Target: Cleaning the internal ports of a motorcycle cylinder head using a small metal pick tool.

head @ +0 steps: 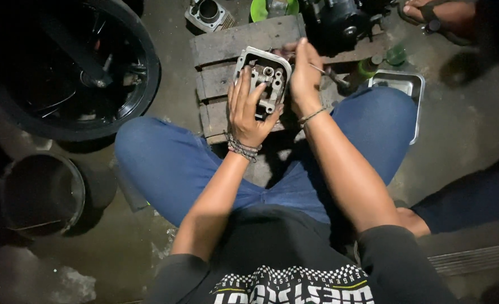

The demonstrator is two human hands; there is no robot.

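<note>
— What are the 2 hands doing?

— The left hand [248,107] is lying on the grey metal engine cover [262,79], fingers spread and pressing on its face, thumb hooking its lower edge. The right hand [304,76] is closing around a thin metal tool [324,71], whose tip is poking out to the right of the hand. The cover is sitting tilted on a wooden pallet [227,48] serving as the worktop, between the person's knees.

— What is crowding it?

— A black engine block [339,22] is standing just behind the cover. A cylinder part [207,12] and a green bowl [261,8] are lying at the pallet's far edge. A steel tray [401,84] is resting beside the right knee, with a green bottle [366,67] next to it. A black tyre with its wheel [75,67] is filling the left side, a dark bucket [41,191] below it.

— Anyone else?

— Another person's foot in a sandal [435,14] is showing at the top right, well apart from the hands.
</note>
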